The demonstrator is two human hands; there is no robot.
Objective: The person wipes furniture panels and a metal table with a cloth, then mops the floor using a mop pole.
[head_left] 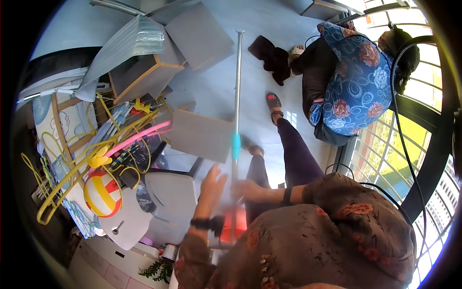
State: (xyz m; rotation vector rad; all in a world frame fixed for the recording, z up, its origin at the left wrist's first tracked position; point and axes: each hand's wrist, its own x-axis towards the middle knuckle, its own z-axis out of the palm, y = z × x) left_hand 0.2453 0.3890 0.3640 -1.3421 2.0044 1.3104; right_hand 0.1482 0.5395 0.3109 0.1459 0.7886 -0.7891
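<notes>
A long metal pole [237, 86] with a teal collar stands out in front of me, running from near my body toward the far floor. My right hand [246, 190] is wrapped round its lower part, below the collar. Just left of the pole is my left hand [212, 182], raised, with fingers apart and slightly blurred; it holds nothing visible. A red bucket [226, 226] shows behind the pole's near end, partly hidden by my left wrist and clothing.
Another person [356, 82] in blue flowered clothing bends by the window at right. A dark cloth [270, 55] lies on the floor. Boards [204, 135], a ball [103, 194], yellow hangers and a grey chair [171, 197] crowd the left. A black cable [395, 103] hangs at right.
</notes>
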